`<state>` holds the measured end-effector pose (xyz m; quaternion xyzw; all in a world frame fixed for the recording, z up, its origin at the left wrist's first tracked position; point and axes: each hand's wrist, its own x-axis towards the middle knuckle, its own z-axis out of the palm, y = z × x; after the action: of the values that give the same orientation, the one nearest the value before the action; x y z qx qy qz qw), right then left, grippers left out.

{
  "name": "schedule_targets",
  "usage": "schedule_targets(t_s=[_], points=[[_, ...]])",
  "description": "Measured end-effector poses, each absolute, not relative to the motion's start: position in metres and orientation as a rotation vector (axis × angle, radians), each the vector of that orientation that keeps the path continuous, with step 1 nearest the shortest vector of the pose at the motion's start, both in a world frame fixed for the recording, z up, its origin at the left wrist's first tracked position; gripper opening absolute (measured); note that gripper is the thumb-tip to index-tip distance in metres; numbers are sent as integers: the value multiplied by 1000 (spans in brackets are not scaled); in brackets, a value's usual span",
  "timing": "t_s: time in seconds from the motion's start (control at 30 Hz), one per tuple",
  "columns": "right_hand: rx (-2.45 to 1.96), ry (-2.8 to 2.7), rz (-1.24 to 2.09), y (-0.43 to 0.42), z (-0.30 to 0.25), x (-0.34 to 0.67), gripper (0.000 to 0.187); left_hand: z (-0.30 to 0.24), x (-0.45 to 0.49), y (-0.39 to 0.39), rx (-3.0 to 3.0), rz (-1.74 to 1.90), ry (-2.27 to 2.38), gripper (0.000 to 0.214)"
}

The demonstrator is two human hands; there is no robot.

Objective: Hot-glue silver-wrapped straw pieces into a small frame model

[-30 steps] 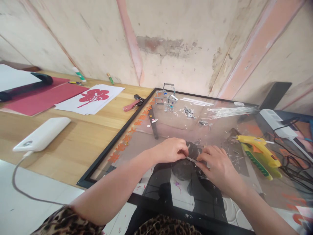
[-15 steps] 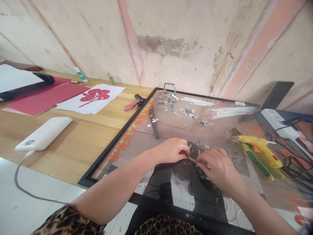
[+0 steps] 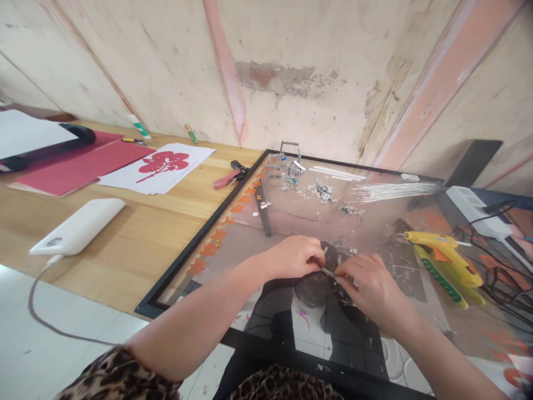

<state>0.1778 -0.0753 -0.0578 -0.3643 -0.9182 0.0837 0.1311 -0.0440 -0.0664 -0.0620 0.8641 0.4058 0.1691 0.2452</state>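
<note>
Between my two hands runs a thin, short greyish strip [image 3: 328, 272], held above the glass tabletop [image 3: 300, 222]. My left hand [image 3: 297, 257] pinches its left end between thumb and forefinger. At the other end, my right hand [image 3: 366, 282] grips it with the fingertips. What the strip is made of is too small to tell. Beyond the hands stand small frames [image 3: 283, 166] built of silvery-grey pieces. Piles of silvery scraps [image 3: 323, 190] lie scattered near them.
Right of my hands lie a yellow glue gun [image 3: 445, 253], green-handled pliers [image 3: 443, 283] and a white power strip [image 3: 478, 211] with cables. A bundle of thin wires [image 3: 391, 191] lies at the back. On the wooden table are a white power bank [image 3: 79, 226] and a red paper cutout [image 3: 162, 164].
Both hands keep their pinch on the strip with almost no movement. The whole view has shifted very slightly.
</note>
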Motion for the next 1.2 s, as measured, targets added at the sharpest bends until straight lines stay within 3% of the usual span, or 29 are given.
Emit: schedule_targets(t_s=[1.2], points=[[-1119,-2663,100,-83,-59,171,16,-59,-40,-71,2365,459,1165,10]])
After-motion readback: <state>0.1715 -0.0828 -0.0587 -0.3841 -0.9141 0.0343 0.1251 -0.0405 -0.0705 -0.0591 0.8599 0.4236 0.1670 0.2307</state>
